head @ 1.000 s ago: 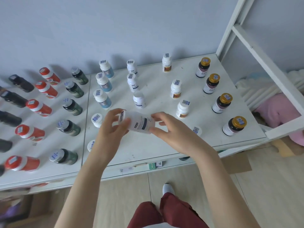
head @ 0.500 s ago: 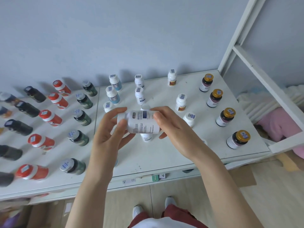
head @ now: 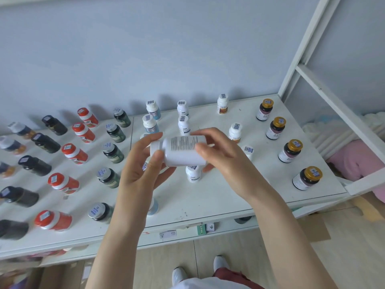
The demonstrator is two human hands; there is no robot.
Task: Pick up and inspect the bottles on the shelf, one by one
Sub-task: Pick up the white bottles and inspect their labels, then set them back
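Note:
A white bottle (head: 181,151) lies on its side in the air above the white shelf (head: 208,197), its fine-print label facing up. My left hand (head: 141,170) grips its cap end with thumb and fingers. At the bottom end, my right hand (head: 225,157) holds it with curled fingers. Rows of bottles stand on the shelf: white ones (head: 193,173) behind my hands, gold-capped ones (head: 307,177) on the right, dark green ones (head: 108,177) and red ones (head: 62,183) on the left.
Black bottles (head: 34,165) lie along the far left. A white frame post (head: 333,101) rises at the shelf's right end, with pink and white cloth (head: 354,161) beyond it. Small boxes (head: 202,229) sit on a lower ledge. My feet stand on the floor below.
Both hands have lifted the white bottle higher and turned it, so the fine print now faces up instead of the blue logo. The view has tilted upward.

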